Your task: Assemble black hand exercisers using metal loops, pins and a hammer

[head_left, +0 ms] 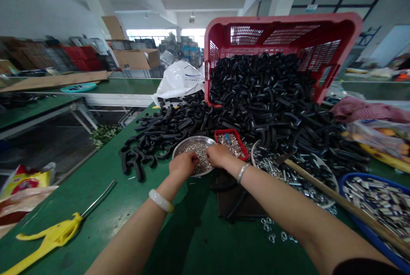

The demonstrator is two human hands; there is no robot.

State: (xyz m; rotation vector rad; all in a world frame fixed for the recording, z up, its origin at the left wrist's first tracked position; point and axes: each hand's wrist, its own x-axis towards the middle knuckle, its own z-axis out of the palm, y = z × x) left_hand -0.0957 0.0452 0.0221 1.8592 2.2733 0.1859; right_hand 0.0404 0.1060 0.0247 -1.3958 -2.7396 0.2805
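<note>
The left hand (183,165) and right hand (218,156) curve downward at a shallow round steel dish (192,138) of small silvery metal parts (198,159). Neither hand lies open, but whether either is pinching a piece is too small to tell, and working low over the rim like this keeps loose bits above the dish. The dish sits on a green counter (96,232), just beside a small red tray (223,131) of slim metal pieces, near a heap of curved black plastic pieces (256,95) — these spill from a tipped red plastic crate (282,21).
</note>
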